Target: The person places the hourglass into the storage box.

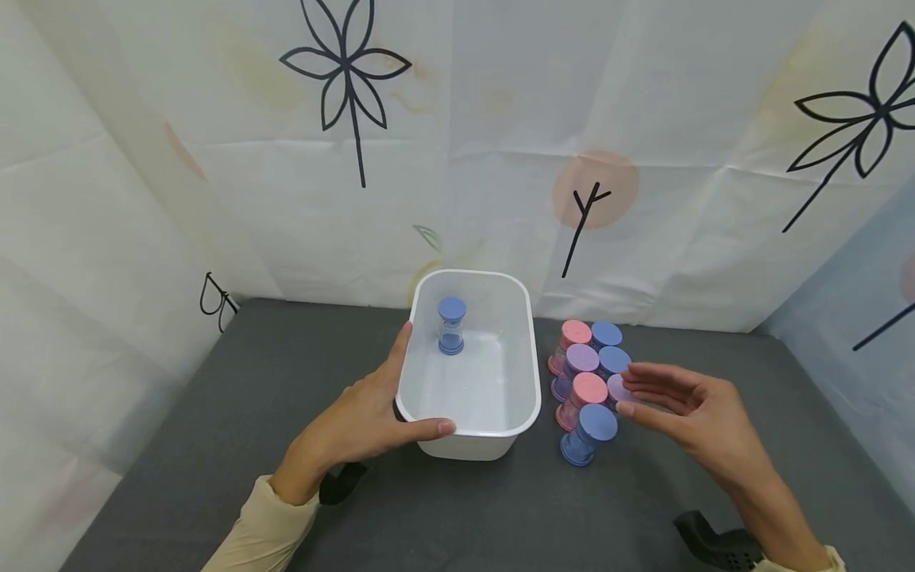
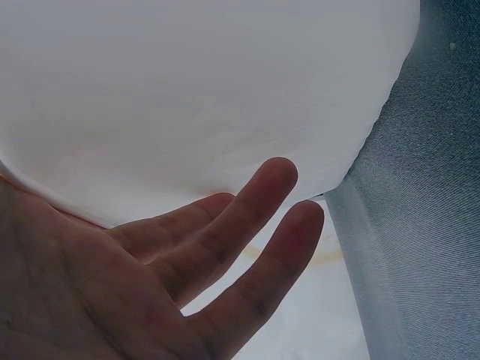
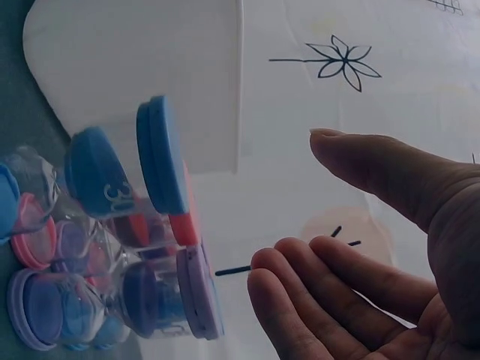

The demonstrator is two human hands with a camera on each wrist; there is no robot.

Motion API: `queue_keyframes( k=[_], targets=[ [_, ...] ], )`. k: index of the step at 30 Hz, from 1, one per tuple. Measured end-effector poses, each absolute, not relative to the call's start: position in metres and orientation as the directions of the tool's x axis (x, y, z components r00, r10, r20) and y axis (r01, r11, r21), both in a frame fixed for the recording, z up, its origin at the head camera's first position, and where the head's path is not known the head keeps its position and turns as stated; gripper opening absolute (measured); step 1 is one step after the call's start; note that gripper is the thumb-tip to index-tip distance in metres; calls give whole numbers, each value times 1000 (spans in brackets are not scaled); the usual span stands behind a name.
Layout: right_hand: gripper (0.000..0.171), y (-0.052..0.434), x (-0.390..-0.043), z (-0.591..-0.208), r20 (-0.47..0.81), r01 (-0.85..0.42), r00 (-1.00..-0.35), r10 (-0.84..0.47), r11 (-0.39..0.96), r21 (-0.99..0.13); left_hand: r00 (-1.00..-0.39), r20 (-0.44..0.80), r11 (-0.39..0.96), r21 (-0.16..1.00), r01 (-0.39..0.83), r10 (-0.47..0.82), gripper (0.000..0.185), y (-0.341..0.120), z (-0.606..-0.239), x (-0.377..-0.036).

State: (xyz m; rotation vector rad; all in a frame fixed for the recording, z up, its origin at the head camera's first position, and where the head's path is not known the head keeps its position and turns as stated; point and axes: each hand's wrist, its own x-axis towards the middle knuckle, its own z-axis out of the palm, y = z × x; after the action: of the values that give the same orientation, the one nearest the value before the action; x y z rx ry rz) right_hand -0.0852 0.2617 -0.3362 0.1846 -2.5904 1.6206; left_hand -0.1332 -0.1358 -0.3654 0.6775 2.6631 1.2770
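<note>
A white plastic bin [image 1: 486, 389] stands on the dark table, and inside it one blue sand timer [image 1: 452, 309] stands upright toward the left wall. My left hand [image 1: 353, 417] holds the bin's left side, thumb over the near rim, other fingers along the outer wall [image 2: 150, 97]. To the right of the bin, several sand timers stand close together, among them a blue one [image 1: 596, 423] nearest me, a pink one [image 1: 589, 389] and a purple one [image 1: 582, 359]. My right hand [image 1: 704, 417] is beside this group, empty, thumb and fingers apart, partly covering a purple timer.
The grey-black tabletop [image 1: 457, 516] runs back to a white cloth backdrop [image 1: 493, 214] with printed flowers. Cloth also hangs at the left and right sides. Dark wrist mounts [image 1: 715, 542] sit under both forearms.
</note>
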Motion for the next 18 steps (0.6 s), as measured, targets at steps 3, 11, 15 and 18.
queue_keyframes(
  k=[3, 11, 15, 18],
  targets=[
    [55, 265, -85, -336, 123, -128, -992, -41, 467, -875, -894, 91, 544, 765, 346, 439, 127, -136, -365, -133],
    [49, 271, -82, -337, 76, -129, -990, -116, 566, -814, -896, 88, 539, 772, 338, 436, 128, -135, -366, -133],
    [46, 268, -83, -339, 80, -160, -983, -166, 558, -814, -893, 93, 518, 786, 337, 441, 128, -135, -365, -134],
    [48, 264, -82, -340, 61, -158, -982, -180, 592, -791, -889, 99, 505, 792, 343, 448, 127, -134, -365, -134]
  ],
)
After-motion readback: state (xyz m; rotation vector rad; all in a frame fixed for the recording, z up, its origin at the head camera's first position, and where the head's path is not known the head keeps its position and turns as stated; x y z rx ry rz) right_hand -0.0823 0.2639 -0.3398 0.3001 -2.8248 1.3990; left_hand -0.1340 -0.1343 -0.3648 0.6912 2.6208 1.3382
